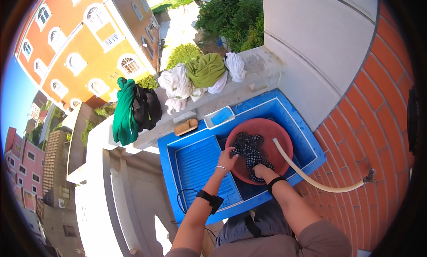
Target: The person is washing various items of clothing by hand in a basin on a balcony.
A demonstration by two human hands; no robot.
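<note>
Inside a round red basin [288,139], a dark cloth with a light checked or dotted pattern [253,157] lies bunched up and looks wet. My left hand [227,159] pinches the cloth at the basin's left rim. Lower and to the right, my right hand [264,172] is closed on another bunch of the same cloth, its fingertips partly hidden by the folds. The end of a cream hose [307,178] hangs over the right side of the basin; I cannot tell whether water runs from it.
The basin stands in a blue sink [272,97] with a ribbed washboard [202,163]. A brush [186,127] and a white tray [207,119] sit behind. Along the ledge lie green [126,112], black [147,108], white [177,84] and olive [206,71] cloths. A brick wall [356,114] rises right.
</note>
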